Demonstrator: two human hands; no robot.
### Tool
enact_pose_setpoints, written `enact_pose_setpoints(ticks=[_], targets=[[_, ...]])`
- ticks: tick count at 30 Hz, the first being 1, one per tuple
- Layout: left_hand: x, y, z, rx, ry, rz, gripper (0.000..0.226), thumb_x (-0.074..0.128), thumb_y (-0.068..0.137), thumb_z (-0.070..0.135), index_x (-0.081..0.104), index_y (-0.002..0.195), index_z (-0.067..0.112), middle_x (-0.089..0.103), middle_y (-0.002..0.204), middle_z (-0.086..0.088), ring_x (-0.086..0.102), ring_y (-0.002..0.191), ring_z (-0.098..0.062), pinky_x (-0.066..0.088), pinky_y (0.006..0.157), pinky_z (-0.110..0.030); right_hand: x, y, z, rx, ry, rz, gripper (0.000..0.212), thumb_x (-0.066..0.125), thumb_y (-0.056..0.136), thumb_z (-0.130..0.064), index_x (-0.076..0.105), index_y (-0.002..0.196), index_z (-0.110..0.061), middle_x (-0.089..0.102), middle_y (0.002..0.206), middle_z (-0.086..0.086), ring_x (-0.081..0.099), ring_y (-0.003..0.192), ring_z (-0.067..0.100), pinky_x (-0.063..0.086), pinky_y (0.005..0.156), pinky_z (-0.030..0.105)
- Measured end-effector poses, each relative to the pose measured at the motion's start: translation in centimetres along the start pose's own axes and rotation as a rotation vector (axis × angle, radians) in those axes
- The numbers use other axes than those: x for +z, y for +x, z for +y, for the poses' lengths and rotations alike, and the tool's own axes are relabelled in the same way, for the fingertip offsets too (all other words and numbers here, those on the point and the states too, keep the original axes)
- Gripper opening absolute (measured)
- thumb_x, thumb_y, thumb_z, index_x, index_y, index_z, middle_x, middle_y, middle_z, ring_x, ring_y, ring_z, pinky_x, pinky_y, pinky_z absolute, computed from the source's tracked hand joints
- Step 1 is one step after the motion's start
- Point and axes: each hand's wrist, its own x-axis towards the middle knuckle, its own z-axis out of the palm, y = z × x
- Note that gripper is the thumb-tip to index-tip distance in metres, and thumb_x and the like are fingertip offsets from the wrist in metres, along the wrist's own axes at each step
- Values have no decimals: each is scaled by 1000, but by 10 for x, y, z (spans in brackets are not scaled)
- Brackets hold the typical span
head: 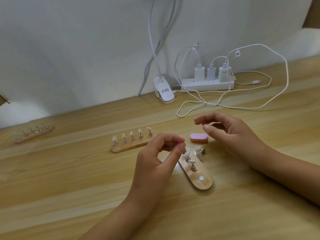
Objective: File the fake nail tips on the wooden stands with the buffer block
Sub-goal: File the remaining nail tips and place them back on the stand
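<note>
Hands hover apart above a pale wooden table (pixel 69 187), neither one on the buffer. The left hand (pixel 155 162) sits near the middle of the view with its fingers curled in. Its thumb and forefinger tips are close together right at the top of a white fake nail tip (pixel 187 154); whether they pinch it or only touch it I cannot tell. That tip stands on a metal peg at the far end of an oval light-wood stand (pixel 199 175), which lies slanted at four o'clock from the left hand. The stand also carries a second tipped peg and a white round dot. A loose metal peg (pixel 201 151) lies on the table just beside this stand, at its one o'clock.

The pink-and-orange oval buffer block (pixel 198 138) lies flat on the table at twelve o'clock from the stand, untouched. The right hand (pixel 230 134) hangs near it at two o'clock, fingers loosely bent and parted from the thumb, holding nothing.

At nine o'clock from the block a second long wooden stand (pixel 129 147) carries five upright white tips (pixel 131 134). A third wooden stand (pixel 34 135), blurred, lies well apart toward the nine o'clock edge. At twelve o'clock by the wall are a white power strip (pixel 207 84) with three chargers, looping white cables (pixel 259 104) and a white clip lamp base (pixel 164 91).
</note>
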Motion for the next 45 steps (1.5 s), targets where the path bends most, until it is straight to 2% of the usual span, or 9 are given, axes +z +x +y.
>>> enact_pose_setpoints(ticks=[9, 13, 16, 19, 23, 25, 28, 39, 45], targets=[[-3, 4, -1, -126, -133, 60, 17, 55, 92, 32, 72, 94, 29, 72, 87, 5, 66, 92, -6, 45, 82, -11, -12, -3, 8, -346, -579, -345, 27, 65, 80, -15, 70, 105, -23, 60, 115, -11, 45, 117, 15, 34, 103, 24], [-3, 5, -2, -144, -127, 68, 17, 55, 91, 34, 72, 94, 32, 72, 91, 6, 65, 94, -5, 44, 81, -9, -8, -4, 12, -381, -656, -323, 17, 75, 79, -13, 71, 93, -23, 60, 111, -10, 46, 113, 16, 36, 100, 26], [-3, 5, -3, -158, -122, 61, 15, 57, 89, 34, 71, 95, 34, 72, 93, 9, 65, 95, -5, 44, 81, -9, -8, -1, 10, -339, -587, -208, 14, 79, 80, -10, 71, 83, -22, 59, 95, -8, 48, 97, 17, 39, 89, 27], [-3, 4, -3, -159, -112, 47, 12, 63, 87, 34, 70, 96, 35, 72, 97, 11, 66, 97, -6, 47, 83, -13, -10, 0, 1, -185, -240, -61, 21, 76, 83, -10, 70, 80, -30, 63, 81, -10, 53, 85, 10, 41, 81, 18], [-2, 2, 0, -136, -114, -20, 22, 69, 84, 38, 69, 106, 38, 73, 101, 9, 68, 98, -10, 50, 83, -17, 0, -7, -10, -64, 160, -49, 6, 76, 82, -27, 71, 85, -26, 70, 86, -2, 63, 85, 22, 50, 80, 27], [0, 1, 1, -95, -95, -65, 30, 68, 83, 38, 67, 112, 36, 73, 102, 8, 69, 98, -13, 51, 83, -17, 7, -12, -11, -102, 163, -112, 9, 77, 83, -25, 69, 86, -20, 71, 86, 1, 64, 82, 21, 50, 80, 30], [1, 0, 1, -28, -51, -69, 30, 70, 83, 34, 69, 113, 30, 72, 99, 6, 69, 96, -18, 52, 82, -20, 13, -16, -10, -134, 180, -179, 7, 74, 81, -17, 69, 83, -21, 71, 85, -4, 63, 81, 6, 48, 78, 18], [1, 1, -1, 40, -12, -98, 17, 68, 85, 29, 72, 94, 16, 69, 91, 4, 68, 87, -17, 51, 76, -19, 15, -14, -7, -127, 71, -104, 18, 72, 76, -35, 66, 77, -18, 70, 83, 0, 63, 77, 6, 48, 75, 14], [2, 0, -3, -10, -80, -83, 10, 70, 87, 20, 72, 95, 26, 71, 92, 4, 69, 88, -16, 53, 79, -21, 7, -6, 1, -146, -33, -165, 12, 72, 83, -35, 71, 87, -23, 71, 87, -7, 64, 81, 6, 49, 77, 19]])
